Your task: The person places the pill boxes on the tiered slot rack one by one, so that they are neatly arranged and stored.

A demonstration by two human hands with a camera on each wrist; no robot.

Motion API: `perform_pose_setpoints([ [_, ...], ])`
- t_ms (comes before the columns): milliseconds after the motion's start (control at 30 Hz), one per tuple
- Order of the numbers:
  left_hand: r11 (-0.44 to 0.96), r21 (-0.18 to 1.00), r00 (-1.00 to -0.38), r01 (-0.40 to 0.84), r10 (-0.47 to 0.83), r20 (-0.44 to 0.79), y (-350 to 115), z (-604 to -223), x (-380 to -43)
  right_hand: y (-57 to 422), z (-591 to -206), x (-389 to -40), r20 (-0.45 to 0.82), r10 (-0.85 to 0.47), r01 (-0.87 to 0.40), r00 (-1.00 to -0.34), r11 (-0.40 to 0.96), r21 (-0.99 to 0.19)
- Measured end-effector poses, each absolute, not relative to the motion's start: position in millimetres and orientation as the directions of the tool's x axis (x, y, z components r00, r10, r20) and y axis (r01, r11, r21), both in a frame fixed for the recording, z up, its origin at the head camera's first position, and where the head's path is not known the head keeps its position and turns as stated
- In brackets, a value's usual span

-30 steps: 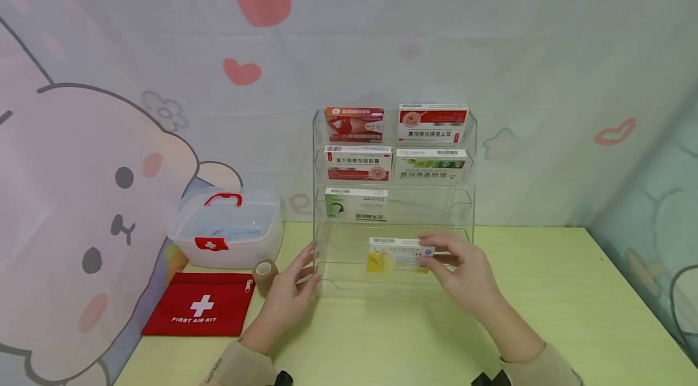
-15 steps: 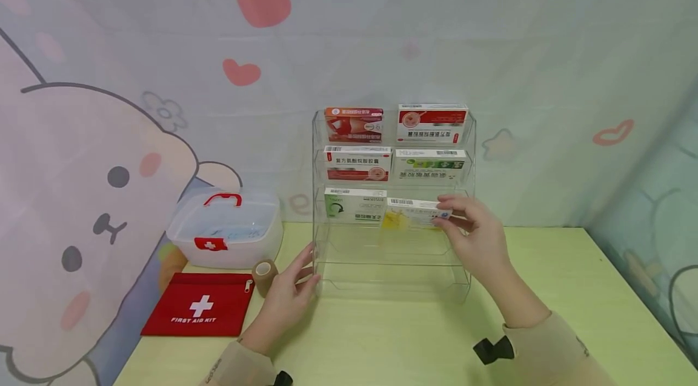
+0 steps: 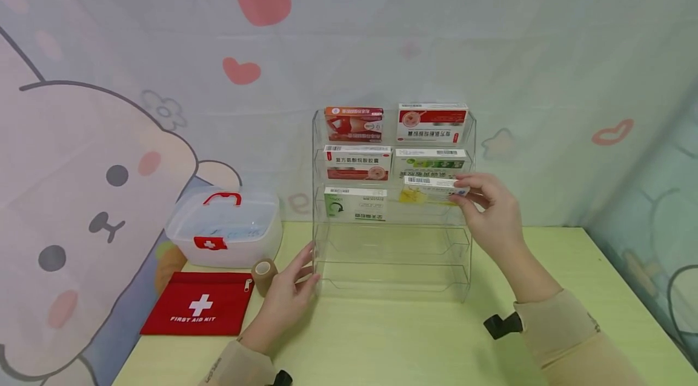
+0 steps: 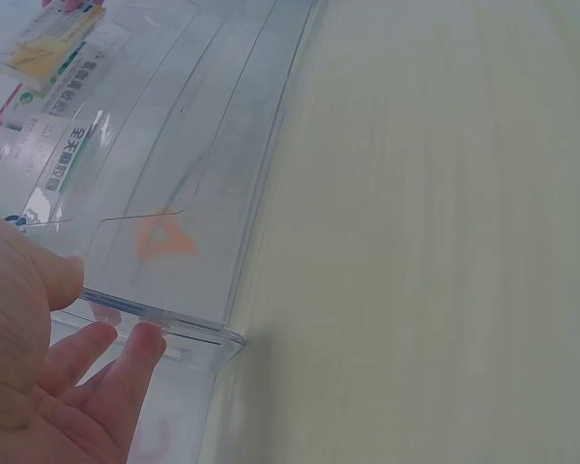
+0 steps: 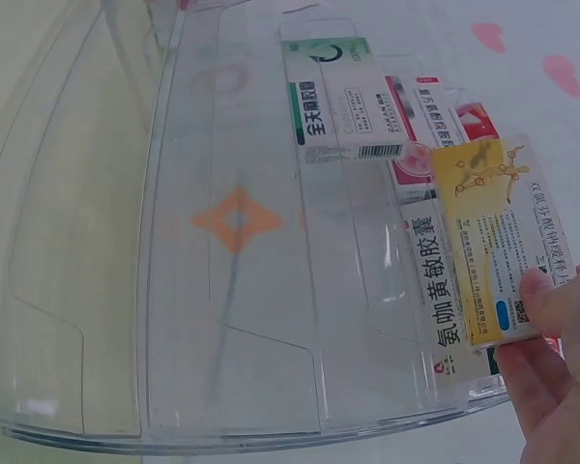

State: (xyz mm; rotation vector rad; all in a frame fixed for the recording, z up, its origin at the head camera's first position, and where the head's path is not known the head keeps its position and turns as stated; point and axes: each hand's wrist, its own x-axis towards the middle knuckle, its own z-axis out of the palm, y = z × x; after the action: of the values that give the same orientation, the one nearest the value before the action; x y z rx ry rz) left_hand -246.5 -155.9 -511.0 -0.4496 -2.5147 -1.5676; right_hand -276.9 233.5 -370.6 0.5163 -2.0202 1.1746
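In the head view a clear, tiered display rack (image 3: 392, 243) stands on the table. My right hand (image 3: 493, 216) pinches the right end of a yellow-and-white medicine box (image 3: 428, 191), held tilted in front of the rack's third tier from the top. Behind it, a green-and-white medicine box (image 3: 431, 159) sits in the second tier. Another green-and-white box (image 3: 355, 204) stands at the left of the third tier. My left hand (image 3: 286, 298) holds the rack's lower left side; in the left wrist view its thumb and fingers (image 4: 140, 353) lie on either side of that edge.
Red-and-white boxes (image 3: 432, 124) and an orange-red box (image 3: 354, 125) fill upper slots. Left of the rack are a lidded plastic case (image 3: 237, 256) with a red handle, a red first aid pouch (image 3: 199, 307) and a tan bandage roll (image 3: 265, 277). A patterned cloth hangs behind.
My right hand has carried the yellow-and-white medicine box up and rightward, from before the lower tiers to the third tier's right side. The left hand stays on the rack.
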Motion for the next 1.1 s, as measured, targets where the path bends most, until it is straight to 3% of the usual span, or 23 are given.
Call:
perform_pose_setpoints([
  [233,0.416,0.85,-0.946,0.323,0.177,0.273,-156.8,-512.3,-247.9,238.6,-368.5,-284.6,0.793,-0.008,-0.634,-0.61,0.606,-0.481],
  [633,0.411,0.856,-0.949,0.313,0.177,0.262,-155.4,-512.3,-247.0,239.8,-377.1,-285.2,0.776,-0.076,-0.546,-0.626,0.754,-0.366],
  [1100,0.417,0.853,-0.948,0.315,0.169,0.268,-156.2,-512.7,-247.5,235.4,-388.1,-283.1,0.757,-0.13,-0.505,-0.64,0.814,-0.287],
])
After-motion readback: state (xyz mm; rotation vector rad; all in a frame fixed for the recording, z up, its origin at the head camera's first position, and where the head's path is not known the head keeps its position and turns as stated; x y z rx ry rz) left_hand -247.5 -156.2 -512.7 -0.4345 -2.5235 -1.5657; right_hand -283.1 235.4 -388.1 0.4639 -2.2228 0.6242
